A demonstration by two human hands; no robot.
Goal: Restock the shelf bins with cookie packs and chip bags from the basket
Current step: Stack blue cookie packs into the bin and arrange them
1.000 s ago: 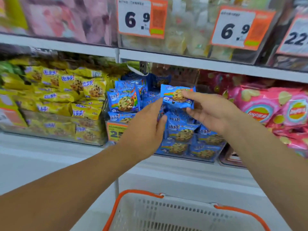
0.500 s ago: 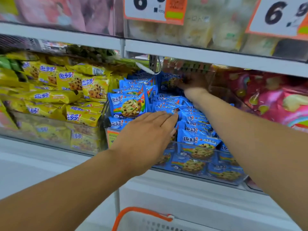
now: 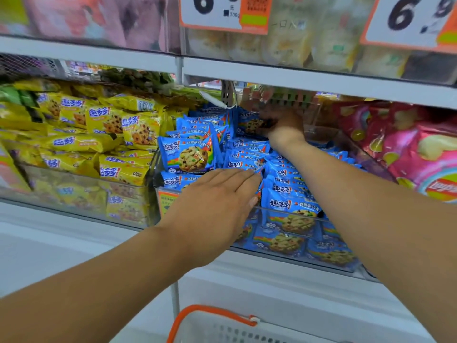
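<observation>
A clear bin [image 3: 291, 211] in the middle of the shelf is heaped with blue cookie packs [image 3: 189, 157]. My right hand [image 3: 284, 127] reaches deep to the bin's back under the upper shelf and grips a blue cookie pack [image 3: 252, 125] there. My left hand [image 3: 217, 201] lies flat, fingers straight, on the front packs at the bin's rim. The white basket [image 3: 222, 325] with an orange handle shows at the bottom edge.
A bin of yellow cookie packs [image 3: 108, 134] stands to the left. Pink chip bags [image 3: 415, 149] fill the bin on the right. The upper shelf edge [image 3: 296, 78] with price tags [image 3: 222, 13] hangs low over the bins.
My right hand carried the blue pack from in front of the bin to its back. My left hand flattened onto the front packs. The view moved closer and lower.
</observation>
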